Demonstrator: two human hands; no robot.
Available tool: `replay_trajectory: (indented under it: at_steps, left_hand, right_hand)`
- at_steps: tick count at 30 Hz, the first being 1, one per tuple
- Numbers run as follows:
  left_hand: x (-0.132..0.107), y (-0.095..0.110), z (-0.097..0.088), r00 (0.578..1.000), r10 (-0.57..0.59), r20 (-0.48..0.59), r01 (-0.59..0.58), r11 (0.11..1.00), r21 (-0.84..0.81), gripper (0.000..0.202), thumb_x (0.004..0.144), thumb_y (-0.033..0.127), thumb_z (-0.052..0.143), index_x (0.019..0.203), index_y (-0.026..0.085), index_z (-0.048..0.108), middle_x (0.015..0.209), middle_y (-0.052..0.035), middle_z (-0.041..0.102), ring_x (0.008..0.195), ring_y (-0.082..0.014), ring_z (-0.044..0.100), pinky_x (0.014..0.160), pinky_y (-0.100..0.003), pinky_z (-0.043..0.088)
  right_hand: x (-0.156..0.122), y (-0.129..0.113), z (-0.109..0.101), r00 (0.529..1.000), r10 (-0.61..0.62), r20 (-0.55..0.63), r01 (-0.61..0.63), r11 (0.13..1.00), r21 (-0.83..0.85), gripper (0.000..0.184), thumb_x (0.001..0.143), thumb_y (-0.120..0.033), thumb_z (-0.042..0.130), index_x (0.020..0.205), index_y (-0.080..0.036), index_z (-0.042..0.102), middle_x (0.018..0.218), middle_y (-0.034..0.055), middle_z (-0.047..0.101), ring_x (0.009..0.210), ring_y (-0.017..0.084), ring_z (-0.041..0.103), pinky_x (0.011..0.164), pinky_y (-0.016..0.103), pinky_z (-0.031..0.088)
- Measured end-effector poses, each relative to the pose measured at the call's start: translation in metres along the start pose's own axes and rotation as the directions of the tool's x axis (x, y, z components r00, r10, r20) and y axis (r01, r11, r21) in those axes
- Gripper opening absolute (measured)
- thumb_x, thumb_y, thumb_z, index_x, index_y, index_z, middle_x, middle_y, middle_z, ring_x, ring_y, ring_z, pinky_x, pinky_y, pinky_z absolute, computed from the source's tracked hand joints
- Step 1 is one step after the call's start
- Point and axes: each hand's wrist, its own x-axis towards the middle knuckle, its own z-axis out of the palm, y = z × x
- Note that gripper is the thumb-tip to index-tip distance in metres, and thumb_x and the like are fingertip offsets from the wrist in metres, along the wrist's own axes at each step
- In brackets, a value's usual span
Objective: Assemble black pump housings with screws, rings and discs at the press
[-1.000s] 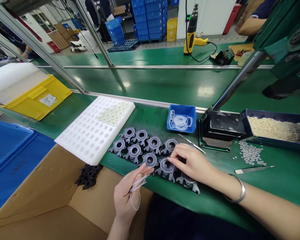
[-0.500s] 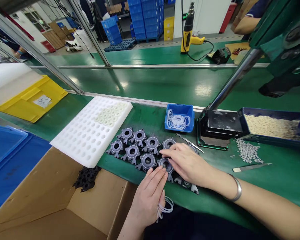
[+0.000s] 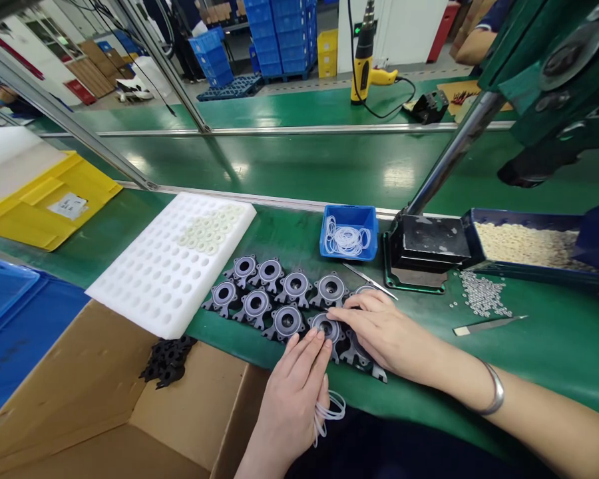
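Several dark grey round housings [image 3: 269,293] lie in two rows on the green bench. My left hand [image 3: 292,392] rests at the bench's near edge, fingertips on one front-row housing [image 3: 325,327], with a bundle of thin white rubber rings [image 3: 329,409] tucked under its fingers. My right hand [image 3: 387,332] lies over the rightmost housings, its fingertips pressing on the same housing from the right. A small blue bin [image 3: 349,233] behind the rows holds more white rings.
A white foam tray [image 3: 170,266] with white washers sits left of the housings. Tweezers [image 3: 369,281], a black press base [image 3: 422,256], small loose rings [image 3: 482,294], a blade [image 3: 482,326] and a parts tray [image 3: 524,246] lie right. A cardboard box [image 3: 104,406] with black parts stands below.
My left hand moved from below the bench edge up onto the front-row housing, carrying the rings. My right hand shifted slightly left onto that housing. The view drifted a little.
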Motion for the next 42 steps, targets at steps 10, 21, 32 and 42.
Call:
replay_trajectory:
  at_steps: [10,21,32,42]
  left_hand:
    - [0.002,0.004,0.0,1.0,0.01,-0.022,-0.009,0.999,0.04,0.046,0.09,0.005,0.049,0.136,0.007,0.053,0.136,-0.0176,0.063,0.134,-0.0275,0.053,0.113,-0.05,0.045]
    - [0.035,0.012,-0.021,0.963,-0.176,-0.202,0.141,0.975,-0.174,0.028,0.097,0.013,0.047,0.124,0.017,0.055,0.093,-0.0072,0.074,0.081,-0.0165,0.071,0.076,-0.029,0.06]
    - [0.039,0.022,-0.016,0.99,-0.132,0.042,0.136,0.871,-0.473,0.028,0.102,0.024,0.044,0.129,0.02,0.05,0.106,-0.0093,0.075,0.088,-0.0162,0.075,0.076,-0.025,0.062]
    - [0.035,0.025,-0.018,0.999,-0.047,0.028,0.055,0.862,-0.503,0.039,0.102,0.016,0.044,0.14,0.021,0.048,0.105,-0.0074,0.075,0.092,-0.0143,0.072,0.081,-0.024,0.059]
  right_hand:
    - [-0.028,-0.023,0.005,1.0,0.02,-0.013,-0.019,0.998,0.062,0.047,0.095,-0.004,0.039,0.139,-0.012,0.049,0.108,0.0153,0.064,0.107,0.026,0.055,0.095,0.05,0.048]
    - [-0.007,-0.038,-0.019,0.999,0.047,-0.019,-0.032,0.875,0.483,0.019,0.095,-0.034,0.064,0.108,-0.02,0.063,0.096,0.0056,0.066,0.092,0.019,0.056,0.085,0.035,0.047]
    - [-0.01,-0.019,-0.032,0.962,0.234,0.144,-0.259,0.596,0.76,0.025,0.09,-0.037,0.07,0.075,-0.017,0.067,0.077,0.0003,0.062,0.075,0.012,0.056,0.072,0.025,0.045]
    - [-0.022,-0.007,-0.037,0.947,0.158,0.279,-0.314,0.63,0.71,0.029,0.085,-0.043,0.074,0.075,-0.017,0.063,0.078,-0.0014,0.064,0.074,0.011,0.057,0.07,0.023,0.043]
